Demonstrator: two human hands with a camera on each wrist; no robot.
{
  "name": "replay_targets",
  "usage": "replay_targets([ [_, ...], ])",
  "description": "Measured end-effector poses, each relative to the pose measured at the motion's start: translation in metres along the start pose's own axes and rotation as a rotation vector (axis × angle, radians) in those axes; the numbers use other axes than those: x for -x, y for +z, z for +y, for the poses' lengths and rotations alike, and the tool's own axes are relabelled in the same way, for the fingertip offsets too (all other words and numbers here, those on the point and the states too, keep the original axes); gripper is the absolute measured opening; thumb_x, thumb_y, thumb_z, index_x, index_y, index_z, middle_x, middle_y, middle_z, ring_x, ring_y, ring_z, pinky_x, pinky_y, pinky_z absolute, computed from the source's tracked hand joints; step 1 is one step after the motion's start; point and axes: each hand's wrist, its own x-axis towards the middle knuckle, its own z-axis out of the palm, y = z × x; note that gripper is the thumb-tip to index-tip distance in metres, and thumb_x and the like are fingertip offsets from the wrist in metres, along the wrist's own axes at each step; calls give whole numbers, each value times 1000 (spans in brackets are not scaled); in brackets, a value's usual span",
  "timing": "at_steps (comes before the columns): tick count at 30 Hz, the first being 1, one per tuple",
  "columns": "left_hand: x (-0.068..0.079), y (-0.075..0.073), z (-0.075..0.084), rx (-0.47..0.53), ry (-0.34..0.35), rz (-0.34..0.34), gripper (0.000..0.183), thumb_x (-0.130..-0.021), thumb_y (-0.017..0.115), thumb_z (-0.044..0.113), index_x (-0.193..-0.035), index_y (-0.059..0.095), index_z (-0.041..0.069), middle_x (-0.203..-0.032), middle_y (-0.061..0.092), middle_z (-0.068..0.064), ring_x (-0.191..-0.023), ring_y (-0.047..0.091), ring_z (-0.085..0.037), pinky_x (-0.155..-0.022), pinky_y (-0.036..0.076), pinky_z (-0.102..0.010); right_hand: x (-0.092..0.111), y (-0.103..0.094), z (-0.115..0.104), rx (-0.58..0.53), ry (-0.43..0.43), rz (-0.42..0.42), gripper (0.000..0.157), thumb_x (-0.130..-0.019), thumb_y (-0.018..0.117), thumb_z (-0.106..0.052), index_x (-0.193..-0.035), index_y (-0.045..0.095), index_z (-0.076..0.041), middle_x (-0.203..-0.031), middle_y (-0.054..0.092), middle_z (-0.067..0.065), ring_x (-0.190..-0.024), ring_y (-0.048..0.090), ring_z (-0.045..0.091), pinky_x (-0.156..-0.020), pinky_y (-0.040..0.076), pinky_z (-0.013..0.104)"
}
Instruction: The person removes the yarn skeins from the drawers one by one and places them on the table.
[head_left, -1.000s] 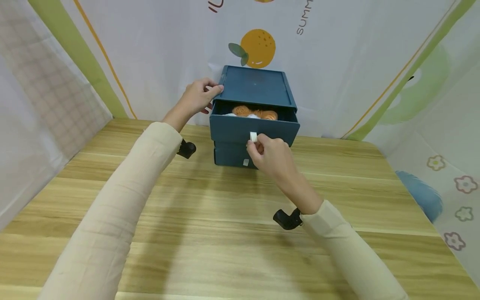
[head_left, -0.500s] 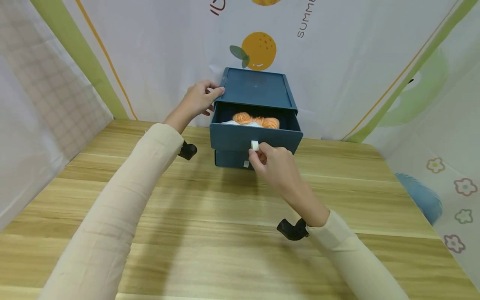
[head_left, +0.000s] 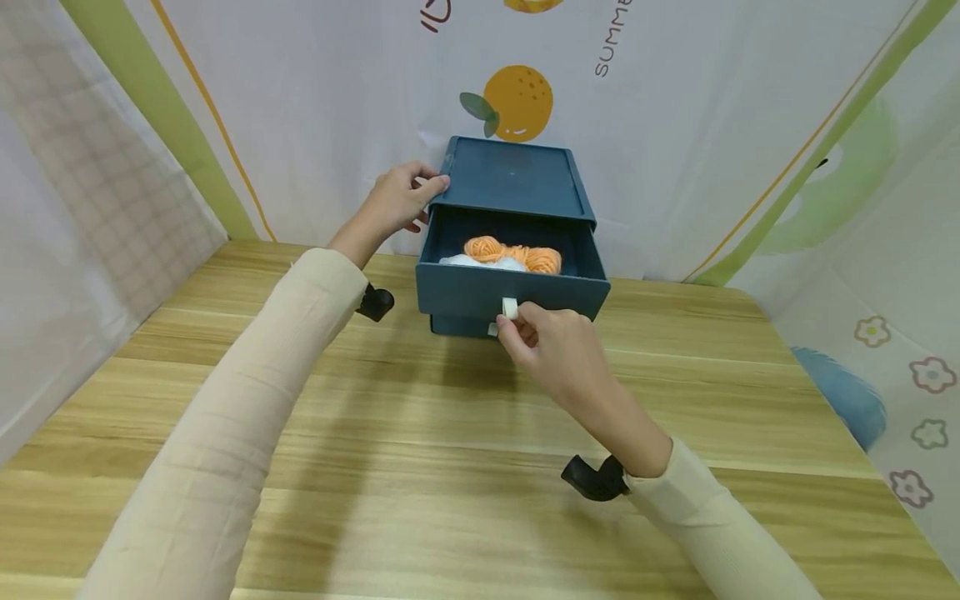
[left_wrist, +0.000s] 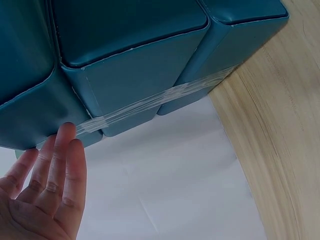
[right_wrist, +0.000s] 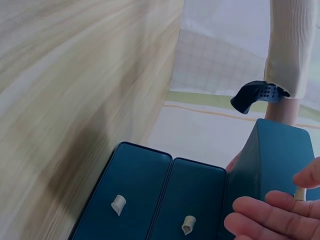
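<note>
A dark blue drawer cabinet (head_left: 513, 179) stands against the back curtain. Its top drawer (head_left: 461, 287) is pulled well out. Inside lie a bundle of orange yarn (head_left: 543, 260) and something white (head_left: 480, 262), partly hidden by the drawer front. My right hand (head_left: 558, 350) pinches the white pull tab (head_left: 510, 307) on that front between thumb and finger. At the cabinet's upper left edge rests my left hand (head_left: 401, 196), thumb on the top. In the left wrist view its fairly straight fingers (left_wrist: 60, 160) touch the cabinet's side.
Two lower drawers (right_wrist: 197, 192) stay closed, each with a small pale tab (right_wrist: 118, 204). Clear tape (left_wrist: 170, 95) runs across the cabinet's side. The wooden table (head_left: 420, 467) extends in front, with fabric curtains (head_left: 315, 108) behind and at both sides.
My right hand has drawn the top drawer outward, toward me, and more of the orange yarn and white contents shows. My left hand keeps its place on the cabinet.
</note>
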Motion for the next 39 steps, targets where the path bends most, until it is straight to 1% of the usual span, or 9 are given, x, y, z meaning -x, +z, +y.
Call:
replay_targets([
  [3,0,1,-1,-5,-1,5,51,-93,40,48,-128,44,12,-122,54,-11,-81,59,-24,-71,54,-33,3,-2,-3,13,-1,-8,27,-89,55,-26,-69,62,-10,-60,61,-2,-52,52,9,-51,44,19],
  [5,0,1,-1,-4,-4,8,51,-93,40,48,-129,43,12,-122,54,-11,-77,58,-20,-73,54,-35,5,-3,-4,21,-3,-15,27,-89,55,-26,-69,62,-10,-60,61,-2,-52,51,8,-50,43,18],
  [15,2,1,0,5,5,7,51,-93,40,47,-129,43,11,-123,53,-12,-82,59,-24,-77,54,-39,11,-6,-7,41,-36,-5,26,-89,55,-26,-71,64,-9,-60,63,-3,-49,51,6,-48,42,16],
  [19,2,1,0,-4,6,6,51,-93,39,47,-129,43,12,-124,53,-11,-77,58,-19,-74,54,-37,11,-7,-7,63,-46,-6,26,-89,55,-26,-71,63,-10,-58,60,-3,-46,47,5,-43,38,16],
  [22,2,0,-1,-8,8,5,51,-93,39,48,-129,43,12,-124,53,-11,-76,58,-18,-72,54,-35,10,-9,-8,88,-44,-21,27,-89,55,-28,-71,63,-10,-55,57,-4,-44,42,6,-41,34,17],
  [24,2,0,-1,-6,7,5,51,-93,39,48,-129,43,12,-124,53,-11,-78,59,-20,-72,54,-35,9,-11,-10,107,-43,-33,27,-90,54,-29,-72,63,-10,-55,57,-4,-44,42,6,-40,33,17],
  [32,2,-1,0,-5,0,3,51,-93,39,47,-130,42,11,-125,52,-12,-78,59,-20,-76,54,-39,7,-15,-13,138,-30,-72,29,-90,54,-31,-74,65,-9,-57,60,-3,-44,43,6,-39,33,18],
  [36,2,0,0,-8,-1,-2,52,-93,39,48,-130,42,12,-125,52,-11,-78,59,-19,-73,54,-35,6,-21,-14,146,-26,-92,32,-90,54,-36,-73,65,-11,-56,59,-4,-44,44,6,-41,34,18],
  [39,2,1,1,-8,-5,-5,52,-93,39,48,-130,42,12,-125,52,-11,-79,59,-19,-71,54,-33,2,-32,-17,169,-25,-94,34,-89,54,-41,-73,66,-13,-53,56,-5,-44,44,7,-42,34,20],
])
